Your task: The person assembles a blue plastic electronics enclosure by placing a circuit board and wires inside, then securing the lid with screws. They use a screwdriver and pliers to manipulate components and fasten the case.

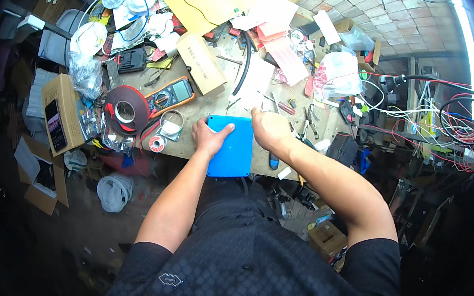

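Note:
A flat blue rectangular panel or box lid [234,154], with small holes at its corners, lies at the near edge of the workbench in front of me. My left hand [209,138] grips its upper left side, thumb lying on top and fingers round the edge. At its upper right corner is my right hand [271,129], with the fingers curled closed; whatever they hold is hidden. Left of the panel lie an orange multimeter [172,96], a roll of dark red tape [126,111] and a small solder spool [157,143].
A cardboard box [201,63] and a black cable piece [246,62] lie beyond my hands. Pliers [311,120] and a blue-handled tool [274,161] are to the right. Loose red and white wires [457,136] hang at the far right. Yellow sheet [203,0] covers the back.

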### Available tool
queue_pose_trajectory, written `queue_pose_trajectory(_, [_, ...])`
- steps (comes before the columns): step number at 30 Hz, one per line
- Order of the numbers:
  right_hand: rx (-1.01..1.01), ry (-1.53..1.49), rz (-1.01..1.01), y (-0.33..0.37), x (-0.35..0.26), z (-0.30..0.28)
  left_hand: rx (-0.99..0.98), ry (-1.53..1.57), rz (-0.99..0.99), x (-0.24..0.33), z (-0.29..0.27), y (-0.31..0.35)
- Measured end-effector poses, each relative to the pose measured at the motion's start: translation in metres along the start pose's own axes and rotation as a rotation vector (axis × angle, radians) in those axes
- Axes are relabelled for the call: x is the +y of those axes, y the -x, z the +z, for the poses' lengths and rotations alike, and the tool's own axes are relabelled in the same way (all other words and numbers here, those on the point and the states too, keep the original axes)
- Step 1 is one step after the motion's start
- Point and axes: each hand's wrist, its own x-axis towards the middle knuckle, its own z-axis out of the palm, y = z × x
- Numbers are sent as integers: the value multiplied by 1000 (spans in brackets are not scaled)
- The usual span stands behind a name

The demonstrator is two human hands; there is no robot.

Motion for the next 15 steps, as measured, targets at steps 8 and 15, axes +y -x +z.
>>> queue_pose_trajectory(8, [-1,-63,-5,-7,10,6,-14,-21,10,10,-4,4])
queue_pose_trajectory(15, [226,-45,-176,17,-8,-41,-4,-37,-31,7,-6,6])
